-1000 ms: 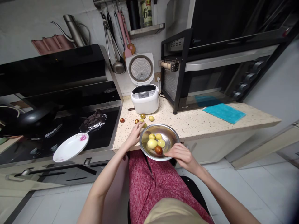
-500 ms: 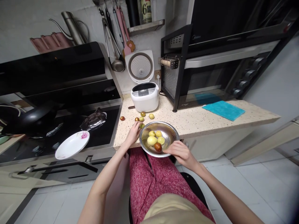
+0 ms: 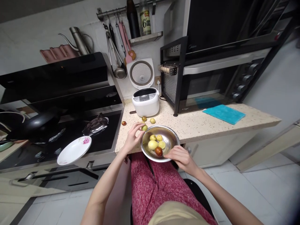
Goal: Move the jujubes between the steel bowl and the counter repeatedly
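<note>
My left hand [image 3: 134, 137] is at the left edge of the metal bowl [image 3: 172, 140], thumb and fingers closed around a green jujube [image 3: 144, 127]. Inside the bowl lie several yellow-green jujubes [image 3: 152, 144] and one red-brown jujube [image 3: 158, 151]. My right hand [image 3: 181, 157] pinches the bowl's near right rim, holding it at the counter's front edge above my lap. Beyond the left hand, a brownish-green jujube [image 3: 144, 118] and a pale green jujube [image 3: 152, 121] rest on the counter. Farther left sits a small brown jujube [image 3: 123, 123].
A white rice cooker [image 3: 146, 105] stands behind with its lid up. To the left, a flowered white plate [image 3: 73, 151] overhangs the front of the stove [image 3: 107, 137]. A blue cloth [image 3: 224, 114] lies on the counter [image 3: 192, 125] at right, before an oven [image 3: 211, 81].
My left hand has lifted the green jujube slightly up toward the bowl's rim. Two jujubes near its fingers are now hidden. The right hand stays on the bowl; the view has tilted up a little.
</note>
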`<state>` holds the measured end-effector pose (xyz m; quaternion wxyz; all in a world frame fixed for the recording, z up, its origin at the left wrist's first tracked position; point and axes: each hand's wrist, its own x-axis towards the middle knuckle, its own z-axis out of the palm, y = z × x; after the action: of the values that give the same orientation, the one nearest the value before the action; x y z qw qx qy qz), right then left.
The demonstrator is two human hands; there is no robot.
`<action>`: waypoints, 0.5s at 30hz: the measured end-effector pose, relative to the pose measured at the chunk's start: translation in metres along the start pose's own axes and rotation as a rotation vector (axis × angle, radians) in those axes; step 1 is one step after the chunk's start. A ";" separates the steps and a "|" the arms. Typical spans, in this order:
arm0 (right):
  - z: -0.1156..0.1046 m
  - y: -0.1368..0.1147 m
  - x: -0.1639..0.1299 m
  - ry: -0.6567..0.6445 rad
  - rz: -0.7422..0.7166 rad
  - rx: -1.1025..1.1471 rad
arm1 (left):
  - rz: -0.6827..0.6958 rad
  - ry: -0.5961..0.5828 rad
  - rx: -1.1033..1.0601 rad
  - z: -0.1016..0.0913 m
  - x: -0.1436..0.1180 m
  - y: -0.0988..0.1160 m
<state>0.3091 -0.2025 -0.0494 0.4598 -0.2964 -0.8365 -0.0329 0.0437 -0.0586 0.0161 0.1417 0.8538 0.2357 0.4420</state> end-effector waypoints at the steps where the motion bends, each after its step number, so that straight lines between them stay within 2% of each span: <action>1: 0.000 0.000 0.001 0.002 -0.001 -0.001 | 0.031 -0.083 -0.016 -0.003 0.001 0.008; 5: 0.003 0.001 0.001 0.011 0.000 -0.007 | 0.093 -0.433 -0.055 -0.014 0.001 0.030; 7: 0.004 0.002 -0.001 0.015 -0.010 -0.011 | 0.103 -0.550 -0.049 -0.017 -0.001 0.034; 15: 0.005 0.004 -0.005 -0.001 0.000 -0.006 | 0.075 -0.731 0.010 -0.024 -0.003 0.044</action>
<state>0.3091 -0.1999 -0.0574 0.4586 -0.2975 -0.8366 -0.0352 0.0344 -0.0970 0.0475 0.1963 0.9640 0.1403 0.1117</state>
